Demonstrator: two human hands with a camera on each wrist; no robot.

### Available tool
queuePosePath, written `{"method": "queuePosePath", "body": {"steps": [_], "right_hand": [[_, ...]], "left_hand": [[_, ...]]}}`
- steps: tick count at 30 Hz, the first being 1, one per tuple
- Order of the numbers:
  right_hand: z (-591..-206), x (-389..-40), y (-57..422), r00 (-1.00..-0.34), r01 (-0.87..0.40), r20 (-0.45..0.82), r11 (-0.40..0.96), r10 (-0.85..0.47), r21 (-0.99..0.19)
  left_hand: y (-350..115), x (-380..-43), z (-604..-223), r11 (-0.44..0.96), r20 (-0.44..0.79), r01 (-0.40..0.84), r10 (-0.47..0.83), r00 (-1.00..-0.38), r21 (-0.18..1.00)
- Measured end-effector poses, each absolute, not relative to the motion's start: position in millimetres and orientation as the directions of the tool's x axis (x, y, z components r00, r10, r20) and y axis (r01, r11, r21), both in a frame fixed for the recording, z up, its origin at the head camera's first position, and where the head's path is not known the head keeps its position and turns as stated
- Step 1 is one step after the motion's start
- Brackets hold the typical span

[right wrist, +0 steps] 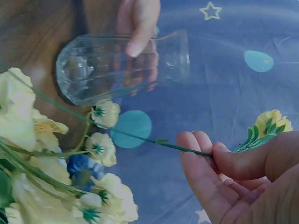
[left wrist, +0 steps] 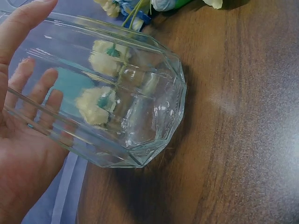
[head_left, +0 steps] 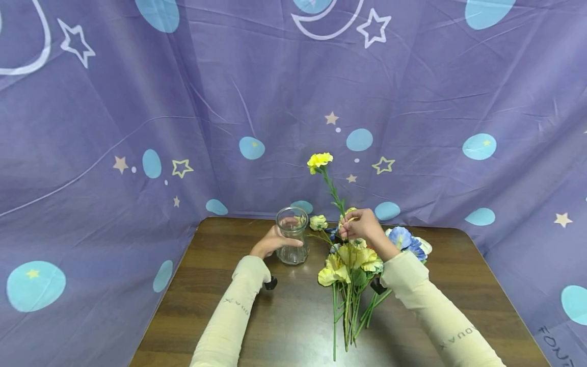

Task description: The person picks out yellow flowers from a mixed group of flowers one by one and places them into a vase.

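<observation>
A clear glass vase (head_left: 292,252) stands upright on the table with no stems in it. My left hand (head_left: 276,241) grips it around the narrower upper part, thumb on the near side and fingers behind the glass. My right hand (head_left: 362,227) pinches the green stem (right wrist: 126,135) of a yellow flower (head_left: 319,161) between thumb and fingertips. The bloom rises above the hand, while the stem runs down past it over the other flowers. Below and around the right hand lies a pile of pale yellow flowers (head_left: 350,257), their stems pointing toward the near edge.
Blue flowers (head_left: 405,240) lie to the right, partly behind the right forearm. Small cream blooms (head_left: 318,222) sit between the vase and the right hand. A purple patterned cloth (head_left: 284,102) hangs behind the wooden table (head_left: 284,316).
</observation>
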State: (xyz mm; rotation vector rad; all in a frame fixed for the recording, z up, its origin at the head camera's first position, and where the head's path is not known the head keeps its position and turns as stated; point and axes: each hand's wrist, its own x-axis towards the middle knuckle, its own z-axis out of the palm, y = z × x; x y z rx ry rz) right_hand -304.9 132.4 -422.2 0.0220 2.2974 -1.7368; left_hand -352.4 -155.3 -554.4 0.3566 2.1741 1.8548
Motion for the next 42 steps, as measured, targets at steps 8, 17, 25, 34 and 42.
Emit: {"method": "queuePosePath", "body": {"steps": [8,17,25,34,42], "right_hand": [[-404,-310,134,-0.979,0.143,-0.177,0.27,-0.105,-0.952],[-385,-317,134,-0.983,0.119,-0.147,0.237,-0.105,-0.964],[-372,-317,133,-0.986,0.105,-0.131,0.235,-0.1,-0.966],[-363,-319,130,-0.99,0.057,-0.075,0.152,-0.119,-0.987],[-359,-320,123,-0.995,-0.028,0.019,0.085,-0.102,-0.996]], "left_hand": [[-155,-353,-556,0.151,-0.038,0.016,0.351,-0.936,0.988],[-156,-352,-554,0.156,-0.041,0.012,0.332,-0.942,0.988],[-157,-351,-555,0.166,-0.051,0.005,0.334,-0.941,0.986],[-156,-350,-555,0.166,-0.044,0.012,0.334,-0.942,0.986],[-155,-349,-554,0.156,-0.04,0.014,0.337,-0.941,0.988]]}}
